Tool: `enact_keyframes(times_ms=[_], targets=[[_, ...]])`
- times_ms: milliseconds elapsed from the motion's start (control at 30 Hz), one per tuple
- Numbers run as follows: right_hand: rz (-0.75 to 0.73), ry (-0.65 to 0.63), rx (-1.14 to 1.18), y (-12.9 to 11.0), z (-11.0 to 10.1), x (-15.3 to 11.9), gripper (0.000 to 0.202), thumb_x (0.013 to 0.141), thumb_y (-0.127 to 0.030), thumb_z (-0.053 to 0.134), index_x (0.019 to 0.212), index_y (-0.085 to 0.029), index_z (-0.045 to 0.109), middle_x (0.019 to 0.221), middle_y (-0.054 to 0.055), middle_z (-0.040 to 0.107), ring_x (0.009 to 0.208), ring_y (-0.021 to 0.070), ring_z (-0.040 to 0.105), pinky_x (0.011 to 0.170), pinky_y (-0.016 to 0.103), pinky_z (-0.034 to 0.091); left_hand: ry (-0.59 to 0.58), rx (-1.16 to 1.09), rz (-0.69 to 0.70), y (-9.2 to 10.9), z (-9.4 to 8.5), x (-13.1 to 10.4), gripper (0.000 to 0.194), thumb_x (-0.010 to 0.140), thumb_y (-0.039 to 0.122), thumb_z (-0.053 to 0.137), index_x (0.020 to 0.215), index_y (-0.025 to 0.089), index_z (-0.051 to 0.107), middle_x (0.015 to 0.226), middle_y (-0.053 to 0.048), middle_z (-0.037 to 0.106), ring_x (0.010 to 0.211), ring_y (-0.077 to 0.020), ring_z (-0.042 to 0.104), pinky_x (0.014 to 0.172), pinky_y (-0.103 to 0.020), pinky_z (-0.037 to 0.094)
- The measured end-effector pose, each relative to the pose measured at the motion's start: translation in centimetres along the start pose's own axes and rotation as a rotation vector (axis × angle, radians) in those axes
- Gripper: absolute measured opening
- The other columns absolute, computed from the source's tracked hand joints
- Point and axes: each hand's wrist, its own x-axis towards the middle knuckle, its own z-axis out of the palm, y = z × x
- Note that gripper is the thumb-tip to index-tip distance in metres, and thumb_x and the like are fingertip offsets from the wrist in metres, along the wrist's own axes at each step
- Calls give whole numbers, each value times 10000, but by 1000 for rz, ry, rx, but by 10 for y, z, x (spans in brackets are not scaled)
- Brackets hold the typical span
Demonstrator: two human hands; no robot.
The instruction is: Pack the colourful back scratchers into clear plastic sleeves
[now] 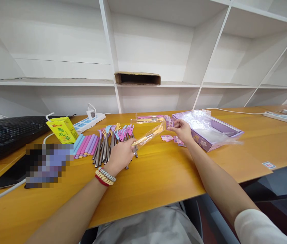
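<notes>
A yellow back scratcher [149, 136] in a clear plastic sleeve stretches between my two hands above the table. My left hand [123, 154], wearing coil bands at the wrist, is closed around its lower end. At the other end, my right hand [183, 131] pinches a small purple card [170, 124] at the top of the sleeve. Beside and under my left hand lie several metal-stemmed claw heads [108, 144] in pink, blue, purple and yellow. Left of them are several pastel tube handles [85, 145]. Packed back scratchers [150, 117] lie just behind. Small pink cards [167, 138] rest near my right hand.
A purple box [207, 145] with clear plastic bags stands at right. At left are a yellow drink carton [62, 129], a power strip [90, 122], a black bubble-wrapped bag [13, 134] and a partly blurred tablet [8, 171]. White shelves [156, 44] rise behind the table.
</notes>
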Motion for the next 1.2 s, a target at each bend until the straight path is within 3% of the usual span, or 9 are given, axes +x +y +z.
enact_keyframes(times_ms=[133,333,667,800,967,1200], targets=[[-44,-30,-55,-3,1,-3,383,570,-433,731,761,-158,543,562,-60,422,527,79,383,514,217,335,-3,-12,-4,1,-1,0,338,811,210,403,1098,260,574,921,-21,691,806,-209,626,632,-276,393],[20,-110,-43,-4,1,-3,282,715,-375,548,860,-141,610,728,18,590,620,127,521,510,232,406,8,-23,-5,0,0,0,329,812,221,410,1091,256,580,908,-22,694,805,-216,628,640,-281,397],[108,-19,-60,-1,-1,-1,312,626,-383,652,779,-111,627,651,60,630,553,142,560,514,261,450,-11,-34,9,1,0,-1,339,813,209,405,1097,253,585,917,-28,694,805,-216,631,664,-283,415],[54,9,-83,1,-1,-1,320,622,-378,653,817,-126,623,687,45,632,607,145,566,579,276,463,-34,-54,-6,2,-1,-1,350,813,214,410,1116,259,580,925,-27,694,822,-216,632,689,-285,427],[-16,-92,-39,-2,0,-4,376,675,-395,592,957,-146,603,866,48,635,759,161,574,642,277,464,-30,-66,-22,2,2,0,356,818,217,409,1129,269,576,903,-23,695,838,-210,633,730,-284,436],[87,-141,135,0,-1,-1,446,771,-502,445,957,-133,611,808,53,603,674,143,547,515,235,412,-35,-84,-12,2,2,-1,346,832,236,414,1141,247,570,937,-35,692,860,-208,630,744,-284,444]])
